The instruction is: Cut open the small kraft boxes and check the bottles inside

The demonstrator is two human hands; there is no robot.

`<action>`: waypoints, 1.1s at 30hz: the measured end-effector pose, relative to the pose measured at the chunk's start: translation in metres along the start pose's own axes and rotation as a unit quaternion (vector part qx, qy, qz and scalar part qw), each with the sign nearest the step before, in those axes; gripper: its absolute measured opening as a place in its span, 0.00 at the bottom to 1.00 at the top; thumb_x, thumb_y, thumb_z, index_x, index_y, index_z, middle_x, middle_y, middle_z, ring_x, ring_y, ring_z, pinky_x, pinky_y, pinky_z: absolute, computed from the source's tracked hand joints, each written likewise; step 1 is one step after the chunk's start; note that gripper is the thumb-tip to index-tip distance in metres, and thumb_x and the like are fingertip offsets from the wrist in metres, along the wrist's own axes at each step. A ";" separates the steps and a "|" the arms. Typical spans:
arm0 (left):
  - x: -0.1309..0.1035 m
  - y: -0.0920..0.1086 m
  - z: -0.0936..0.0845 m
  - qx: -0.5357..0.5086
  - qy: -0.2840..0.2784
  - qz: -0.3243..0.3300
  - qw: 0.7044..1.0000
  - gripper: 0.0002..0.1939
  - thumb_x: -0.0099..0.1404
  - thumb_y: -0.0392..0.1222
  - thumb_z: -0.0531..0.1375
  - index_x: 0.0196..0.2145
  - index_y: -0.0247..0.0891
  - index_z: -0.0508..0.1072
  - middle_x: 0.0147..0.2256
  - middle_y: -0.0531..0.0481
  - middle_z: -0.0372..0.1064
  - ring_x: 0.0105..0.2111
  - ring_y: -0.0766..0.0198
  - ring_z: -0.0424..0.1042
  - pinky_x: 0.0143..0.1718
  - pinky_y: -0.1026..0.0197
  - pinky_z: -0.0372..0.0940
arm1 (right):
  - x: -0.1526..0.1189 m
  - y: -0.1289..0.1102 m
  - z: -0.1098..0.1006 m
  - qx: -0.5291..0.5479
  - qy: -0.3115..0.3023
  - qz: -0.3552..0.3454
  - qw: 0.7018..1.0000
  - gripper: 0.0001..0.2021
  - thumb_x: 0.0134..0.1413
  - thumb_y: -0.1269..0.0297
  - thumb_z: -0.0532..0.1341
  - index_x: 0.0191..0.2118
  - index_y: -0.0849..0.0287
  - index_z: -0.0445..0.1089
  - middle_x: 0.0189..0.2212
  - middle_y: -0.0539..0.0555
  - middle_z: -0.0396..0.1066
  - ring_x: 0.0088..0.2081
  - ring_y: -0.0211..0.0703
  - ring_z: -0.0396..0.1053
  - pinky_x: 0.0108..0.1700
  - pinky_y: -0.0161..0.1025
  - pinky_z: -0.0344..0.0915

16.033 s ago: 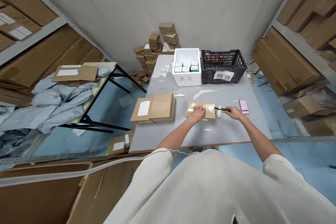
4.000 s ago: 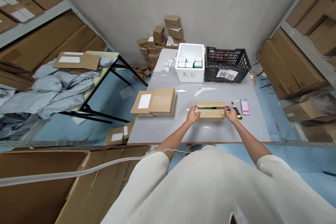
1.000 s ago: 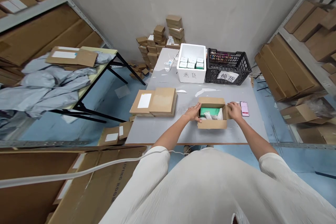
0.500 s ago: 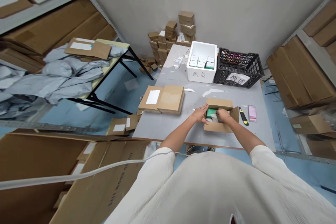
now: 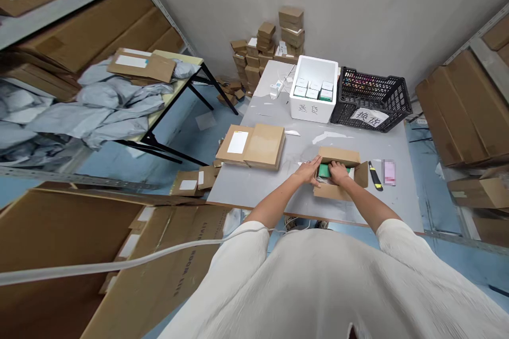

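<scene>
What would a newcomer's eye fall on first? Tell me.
Probably the white box and the black crate, side by side at the back of the gray table. Next, the open carton nearer the front, the right hand inside and the left hand at its left end. Gray bags heaped further left stand out.

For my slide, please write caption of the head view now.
Right hand reaches inside open carton; left hand steadies it.

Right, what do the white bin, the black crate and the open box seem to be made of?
White bin: probably foam, matte, judging by its thick walls. Black crate: likely moulded plastic, given the rigid-looking lattice; finish hard to tell. Open box: brown cardboard, dull, with thin folded-out flaps.
</scene>
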State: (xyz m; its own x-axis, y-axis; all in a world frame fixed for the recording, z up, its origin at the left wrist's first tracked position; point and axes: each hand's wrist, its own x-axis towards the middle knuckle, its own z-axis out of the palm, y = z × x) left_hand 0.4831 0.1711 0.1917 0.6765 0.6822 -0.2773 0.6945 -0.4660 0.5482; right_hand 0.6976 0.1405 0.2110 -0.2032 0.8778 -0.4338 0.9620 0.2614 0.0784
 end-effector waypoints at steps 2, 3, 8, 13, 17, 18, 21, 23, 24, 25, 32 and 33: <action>-0.001 0.001 -0.002 0.002 -0.007 -0.005 1.000 0.82 0.48 0.75 0.76 0.83 0.44 0.32 0.82 0.33 0.28 0.73 0.27 0.59 0.70 0.41 0.60 | 0.002 -0.003 0.001 -0.019 -0.006 -0.003 1.000 0.28 0.62 0.63 0.70 0.65 0.63 0.69 0.64 0.71 0.70 0.64 0.63 0.67 0.64 0.51 0.64; -0.002 0.002 -0.003 0.003 -0.007 -0.006 1.000 0.83 0.48 0.75 0.76 0.83 0.44 0.32 0.82 0.33 0.28 0.73 0.27 0.59 0.70 0.41 0.60 | 0.004 -0.005 0.001 -0.024 -0.009 -0.005 1.000 0.28 0.62 0.64 0.70 0.65 0.64 0.69 0.63 0.72 0.71 0.64 0.63 0.67 0.63 0.51 0.65; -0.005 0.003 -0.003 0.009 0.000 -0.005 1.000 0.82 0.50 0.74 0.75 0.83 0.44 0.30 0.82 0.33 0.28 0.73 0.27 0.60 0.69 0.41 0.59 | 0.009 -0.012 0.005 -0.035 -0.013 -0.015 0.999 0.29 0.60 0.68 0.68 0.66 0.65 0.68 0.61 0.73 0.73 0.62 0.64 0.70 0.64 0.52 0.63; -0.008 0.006 -0.002 0.029 0.002 -0.019 0.999 0.80 0.52 0.73 0.75 0.83 0.44 0.30 0.82 0.32 0.29 0.72 0.29 0.62 0.69 0.42 0.59 | 0.016 -0.013 0.011 -0.036 -0.023 -0.005 0.999 0.28 0.59 0.71 0.66 0.65 0.67 0.67 0.60 0.74 0.74 0.60 0.62 0.73 0.60 0.50 0.65; -0.009 0.009 -0.001 0.052 0.014 -0.021 0.998 0.79 0.53 0.70 0.76 0.83 0.46 0.31 0.82 0.34 0.32 0.75 0.30 0.56 0.72 0.38 0.53 | 0.017 -0.013 0.013 -0.032 -0.020 -0.013 0.999 0.26 0.59 0.71 0.67 0.62 0.67 0.68 0.57 0.74 0.76 0.59 0.61 0.73 0.59 0.48 0.65; -0.009 0.009 0.000 0.059 0.020 -0.019 0.998 0.78 0.53 0.70 0.76 0.83 0.46 0.31 0.82 0.34 0.33 0.76 0.30 0.53 0.74 0.35 0.50 | 0.016 -0.013 0.013 -0.030 -0.019 -0.015 0.999 0.26 0.59 0.70 0.68 0.62 0.67 0.68 0.57 0.73 0.76 0.59 0.61 0.73 0.59 0.48 0.65; -0.010 0.007 0.001 0.075 0.034 -0.014 0.996 0.77 0.53 0.68 0.76 0.83 0.47 0.32 0.82 0.35 0.36 0.78 0.31 0.46 0.76 0.30 0.41 | 0.012 -0.014 0.005 -0.020 -0.013 -0.024 0.999 0.28 0.57 0.68 0.70 0.62 0.64 0.67 0.58 0.71 0.76 0.59 0.60 0.73 0.60 0.48 0.64; -0.012 0.003 0.000 0.081 0.038 -0.018 0.996 0.78 0.53 0.68 0.75 0.83 0.47 0.31 0.81 0.35 0.38 0.78 0.31 0.43 0.76 0.27 0.37 | 0.008 -0.014 -0.005 -0.009 -0.009 -0.034 0.999 0.29 0.56 0.67 0.71 0.62 0.63 0.67 0.59 0.70 0.76 0.59 0.60 0.73 0.60 0.48 0.64; -0.014 0.001 0.000 0.083 0.038 -0.022 0.996 0.78 0.53 0.68 0.75 0.83 0.47 0.30 0.81 0.34 0.38 0.79 0.31 0.41 0.75 0.27 0.35 | 0.005 -0.013 -0.010 -0.002 -0.005 -0.039 0.999 0.30 0.55 0.66 0.72 0.62 0.62 0.67 0.59 0.69 0.77 0.58 0.61 0.74 0.60 0.48 0.64; -0.016 -0.001 -0.001 0.083 0.037 -0.027 0.995 0.78 0.52 0.68 0.75 0.83 0.47 0.30 0.81 0.34 0.38 0.79 0.30 0.40 0.75 0.26 0.34 | 0.001 -0.011 -0.016 0.007 0.001 -0.043 0.999 0.30 0.54 0.65 0.72 0.62 0.61 0.67 0.58 0.68 0.77 0.58 0.61 0.74 0.60 0.48 0.65; -0.023 -0.001 -0.008 0.066 0.025 -0.033 0.997 0.81 0.51 0.67 0.76 0.82 0.46 0.26 0.82 0.34 0.36 0.79 0.28 0.36 0.75 0.24 0.33 | -0.036 0.016 -0.045 0.133 0.081 -0.001 0.988 0.34 0.55 0.59 0.73 0.65 0.55 0.65 0.57 0.64 0.79 0.55 0.61 0.77 0.54 0.47 0.69; -0.021 0.001 -0.007 0.065 0.026 -0.032 0.997 0.81 0.51 0.67 0.76 0.82 0.47 0.26 0.82 0.34 0.36 0.79 0.28 0.36 0.75 0.24 0.33 | -0.041 0.019 -0.047 0.153 0.099 0.006 0.983 0.35 0.54 0.58 0.73 0.66 0.55 0.65 0.56 0.63 0.79 0.54 0.61 0.77 0.52 0.46 0.69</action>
State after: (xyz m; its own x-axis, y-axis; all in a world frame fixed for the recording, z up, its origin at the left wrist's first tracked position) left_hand 0.4674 0.1601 0.2032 0.6185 0.7395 -0.2657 0.7643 -0.4875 0.4222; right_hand 0.7163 0.1281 0.2723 -0.1943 0.9487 -0.2493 0.9680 0.1443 -0.2054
